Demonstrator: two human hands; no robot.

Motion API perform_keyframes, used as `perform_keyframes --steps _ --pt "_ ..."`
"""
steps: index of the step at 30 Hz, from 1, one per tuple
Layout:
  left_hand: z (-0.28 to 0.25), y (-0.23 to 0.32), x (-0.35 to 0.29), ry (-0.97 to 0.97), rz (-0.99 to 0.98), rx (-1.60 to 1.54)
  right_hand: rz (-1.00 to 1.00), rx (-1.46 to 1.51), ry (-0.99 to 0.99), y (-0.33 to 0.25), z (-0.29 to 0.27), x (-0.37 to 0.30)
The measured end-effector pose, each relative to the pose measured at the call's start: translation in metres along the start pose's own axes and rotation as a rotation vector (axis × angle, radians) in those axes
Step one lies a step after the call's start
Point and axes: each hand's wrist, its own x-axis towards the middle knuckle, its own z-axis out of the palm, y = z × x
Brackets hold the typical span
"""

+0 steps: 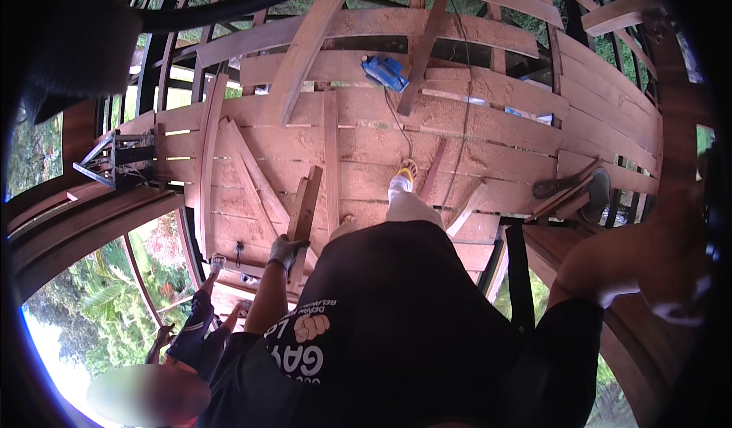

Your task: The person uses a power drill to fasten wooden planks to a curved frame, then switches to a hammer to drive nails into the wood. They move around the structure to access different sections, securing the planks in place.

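Note:
My left hand [284,250], in a pale work glove, is closed round a reddish-brown wooden plank [306,199]. The plank stands on the left of my body, tilted, with its far end pointing away from me. My right arm [602,272] is bent up at the right rim, close to the camera. The right hand's fingers are lost in dark and blur there, beside a wooden post [681,108]. Ahead on the boards lies a blue corded power tool [385,72], which looks like a hand planer.
Gapped floorboards [366,142] carry sawdust, and loose planks [244,170] lie about. A cord [467,92] crosses the floor near my sandalled foot [406,170]. Another person [200,329] is at the lower left. Open framing [160,70] shows greenery beyond. A small metal stand [122,157] is on the left.

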Motion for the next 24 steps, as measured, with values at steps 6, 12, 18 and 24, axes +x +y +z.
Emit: perform_keyframes --steps 6,12,18,24 --pt "-0.006 0.028 0.034 -0.018 -0.183 -0.002 1.011 0.026 0.066 0.013 0.022 -0.122" --pt "0.014 0.090 0.058 -0.037 -0.247 0.010 1.309 -0.040 -0.213 0.041 0.009 -0.177" --pt "0.041 0.167 0.080 -0.046 -0.063 0.065 1.301 0.014 -0.441 0.100 0.024 -0.184" --pt "0.065 0.252 0.102 -0.062 -0.009 0.199 1.206 0.037 -0.533 0.231 0.035 -0.134"
